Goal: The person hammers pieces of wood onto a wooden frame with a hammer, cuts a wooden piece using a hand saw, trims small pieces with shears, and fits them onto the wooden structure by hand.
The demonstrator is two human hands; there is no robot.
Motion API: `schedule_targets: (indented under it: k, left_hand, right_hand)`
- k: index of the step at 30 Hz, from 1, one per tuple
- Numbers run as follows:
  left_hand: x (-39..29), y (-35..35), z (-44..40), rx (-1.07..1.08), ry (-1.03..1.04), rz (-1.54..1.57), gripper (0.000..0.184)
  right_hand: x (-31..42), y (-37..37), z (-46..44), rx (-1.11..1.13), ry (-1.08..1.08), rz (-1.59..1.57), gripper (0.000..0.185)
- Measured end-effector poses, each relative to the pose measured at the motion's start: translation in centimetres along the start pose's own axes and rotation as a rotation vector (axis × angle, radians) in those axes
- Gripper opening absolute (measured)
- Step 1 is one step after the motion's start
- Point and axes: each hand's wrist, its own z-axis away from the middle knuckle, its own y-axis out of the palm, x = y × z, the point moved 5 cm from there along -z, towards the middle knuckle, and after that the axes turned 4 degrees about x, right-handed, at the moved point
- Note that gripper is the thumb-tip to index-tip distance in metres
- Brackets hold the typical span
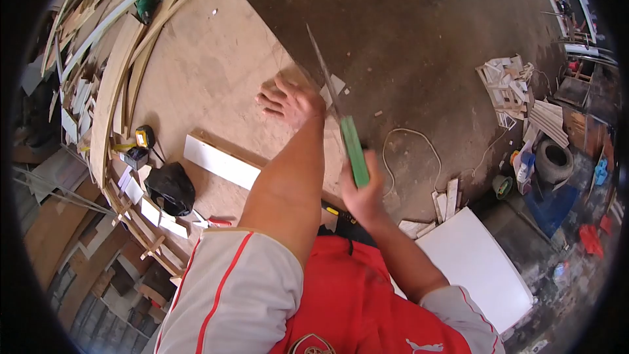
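Note:
A long tool with a green handle [354,151] is gripped in my right hand [364,191]; its narrow, tapering blade [322,65] points up and away past the edge of the wooden board [196,72]. My left hand [290,102] is over the board near that edge, fingers apart, with nothing seen in them. A small white piece [333,90] lies between my left wrist and the blade. Under my left forearm, a white strip [223,161] rests on the board, partly hidden.
Curved wood strips [111,105] pile up at the left, near a yellow tape measure [145,136] and a black bag [171,188]. At the lower right is a white panel [473,269]. A cord [409,130], wood scraps [504,82] and a tire [554,159] are on the floor.

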Motion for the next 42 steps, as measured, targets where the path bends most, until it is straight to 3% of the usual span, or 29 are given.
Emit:
schedule_targets:
  k: [3, 7, 11, 17, 20, 24, 28, 32, 35, 38, 39, 42]
  left_hand:
    - [-0.2, -0.5, 0.1, 0.024, 0.004, 0.012, 0.047]
    - [0.0, 0.1, 0.0, -0.028, 0.017, 0.02, 0.047]
    - [-0.1, 0.0, -0.1, 0.029, -0.013, 0.032, 0.047]
    - [-0.5, -0.5, 0.0, 0.059, -0.025, 0.006, 0.05]
    - [-0.1, -0.3, 0.0, 0.143, -0.054, 0.061, 0.052]
    - [-0.7, -1.2, 0.4, 0.134, -0.076, 0.037, 0.053]
    - [-0.8, -0.8, 0.3, 0.119, -0.076, 0.045, 0.053]
    - [-0.7, -0.9, 0.4, 0.133, -0.097, 0.065, 0.055]
    - [-0.9, -1.3, 0.5, 0.137, -0.09, 0.061, 0.054]
    - [-0.9, -0.9, 0.3, 0.114, -0.093, 0.05, 0.053]
    - [-0.7, -1.0, 0.5, 0.121, -0.097, 0.054, 0.052]
    - [-1.2, -1.2, 0.3, 0.117, -0.098, 0.065, 0.052]
  right_hand:
    - [-0.4, 0.1, -0.7, 0.049, 0.094, -0.026, 0.011]
    - [1.3, -1.1, 2.1, 0.007, -0.032, 0.027, 0.015]
    - [0.0, 1.6, -1.2, 0.09, 0.026, 0.031, 0.016]
    - [1.0, -0.6, 2.0, 0.05, 0.115, -0.047, 0.015]
    - [1.0, 2.1, 2.8, 0.12, -0.117, 0.072, 0.014]
    - [1.7, -1.9, 1.4, 0.128, 0.137, 0.01, 0.015]
    - [2.6, -3.2, 2.2, 0.13, 0.07, 0.016, 0.017]
    - [2.6, -2.4, -1.1, 0.178, 0.169, 0.021, 0.012]
    - [4.2, -4.3, 1.2, 0.179, 0.053, 0.034, 0.01]
    - [4.4, -4.7, 0.3, 0.134, 0.07, 0.008, 0.01]
    - [3.3, -3.8, -1.4, 0.199, 0.218, -0.007, 0.01]
    - [2.6, -1.7, -4.0, 0.276, 0.338, 0.011, 0.01]
